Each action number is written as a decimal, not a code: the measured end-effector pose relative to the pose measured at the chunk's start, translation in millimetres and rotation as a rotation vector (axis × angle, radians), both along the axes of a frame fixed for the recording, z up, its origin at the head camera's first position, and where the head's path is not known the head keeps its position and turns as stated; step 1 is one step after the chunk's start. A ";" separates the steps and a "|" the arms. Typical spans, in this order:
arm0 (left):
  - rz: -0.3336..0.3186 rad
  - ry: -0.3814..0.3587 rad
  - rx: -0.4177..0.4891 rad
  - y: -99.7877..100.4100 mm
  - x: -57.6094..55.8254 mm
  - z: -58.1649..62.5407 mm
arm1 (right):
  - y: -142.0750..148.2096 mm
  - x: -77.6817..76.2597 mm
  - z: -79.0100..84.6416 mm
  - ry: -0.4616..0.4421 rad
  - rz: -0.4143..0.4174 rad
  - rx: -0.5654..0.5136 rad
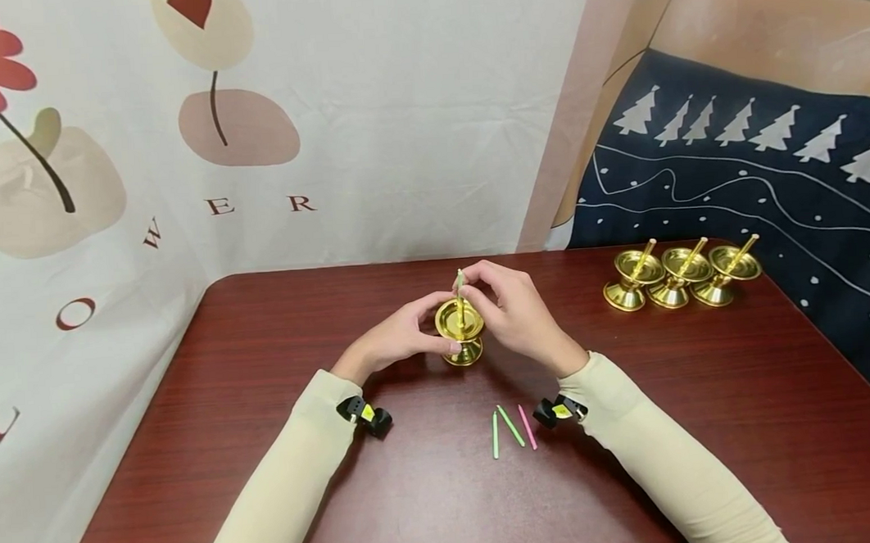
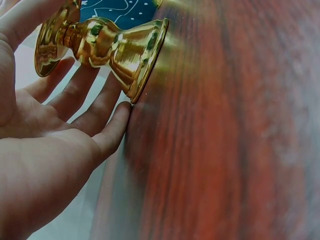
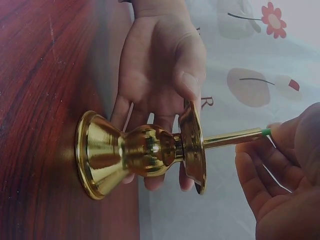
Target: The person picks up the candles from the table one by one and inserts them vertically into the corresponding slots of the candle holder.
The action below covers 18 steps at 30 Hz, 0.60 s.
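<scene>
A shiny brass candle holder [image 1: 470, 353] stands upright on the table, with a wide dish, a rounded stem and a flared foot. My left hand [image 1: 401, 332] holds it from the left, the thumb at the dish rim and the fingers behind the stem. In the right wrist view, a thin brass tube [image 3: 232, 138] rises from the dish. A short length of green candle [image 3: 266, 131] shows at the tube's tip. My right hand [image 1: 514, 310] pinches this candle between thumb and fingertips. The candle's lower part is hidden inside the tube.
Two green candles [image 1: 495, 436] and a pink candle [image 1: 528, 427] lie on the dark red wooden table [image 1: 403, 503] between my forearms. Three similar brass holders [image 1: 670, 292] stand in a row at the back right. A printed cloth [image 1: 413, 141] hangs behind the table.
</scene>
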State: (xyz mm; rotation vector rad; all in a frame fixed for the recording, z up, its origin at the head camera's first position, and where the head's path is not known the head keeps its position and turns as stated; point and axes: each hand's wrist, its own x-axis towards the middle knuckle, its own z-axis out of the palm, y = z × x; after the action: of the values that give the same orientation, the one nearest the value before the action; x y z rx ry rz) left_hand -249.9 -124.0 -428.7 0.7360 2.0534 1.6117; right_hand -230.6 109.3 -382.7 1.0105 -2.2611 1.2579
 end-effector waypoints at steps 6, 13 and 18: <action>-0.005 0.015 -0.022 -2.7 -0.5 1.4 | 7.0 -2.1 0.6 -0.036 0.050 0.066; -0.001 0.032 -0.034 -8.3 -1.8 5.0 | 26.3 -8.7 11.2 -0.159 0.053 0.135; 0.024 0.026 -0.029 -12.3 -3.2 5.4 | 47.2 -13.6 22.4 -0.233 0.020 0.166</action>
State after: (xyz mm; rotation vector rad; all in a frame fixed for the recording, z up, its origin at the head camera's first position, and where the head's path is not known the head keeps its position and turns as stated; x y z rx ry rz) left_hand -253.0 -136.3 -423.4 0.7287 2.1064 1.5900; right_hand -244.1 156.5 -360.4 0.9891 -2.5755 1.2706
